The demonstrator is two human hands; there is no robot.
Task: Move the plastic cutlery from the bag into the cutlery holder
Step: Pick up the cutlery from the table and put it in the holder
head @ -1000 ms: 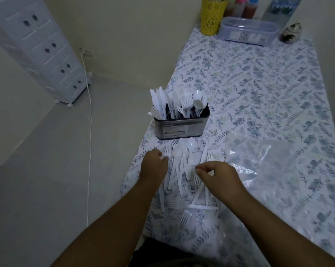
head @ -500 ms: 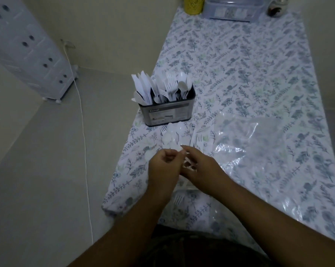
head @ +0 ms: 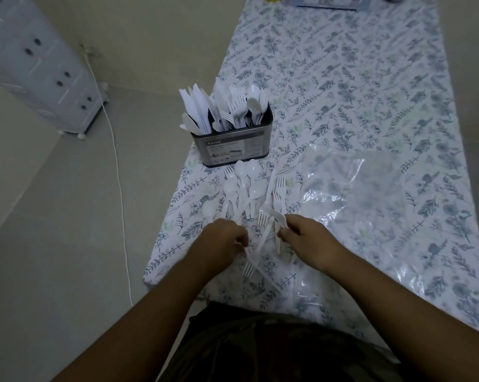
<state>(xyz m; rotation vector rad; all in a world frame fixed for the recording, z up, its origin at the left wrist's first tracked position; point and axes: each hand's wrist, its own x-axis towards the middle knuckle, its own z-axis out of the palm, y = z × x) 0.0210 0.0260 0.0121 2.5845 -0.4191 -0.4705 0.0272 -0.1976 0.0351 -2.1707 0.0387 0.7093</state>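
Near the table's [head: 343, 78] left edge, the right hand [head: 307, 238] pinched forks [head: 277, 230], tines pointing far; the left hand [head: 224, 238] gripped a fork [head: 248, 267], tines near.

— Where's the cutlery holder [head: 234, 142]?
— Left side of the worktop [head: 343, 78], loose cutlery [head: 246, 188] just before it.
— And the bag [head: 351, 188]?
— Flat, right of that pile.

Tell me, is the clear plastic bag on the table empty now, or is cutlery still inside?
It looks empty. The plastic bag lies flat and only the tablecloth pattern shows through it. The loose cutlery lies beside it.
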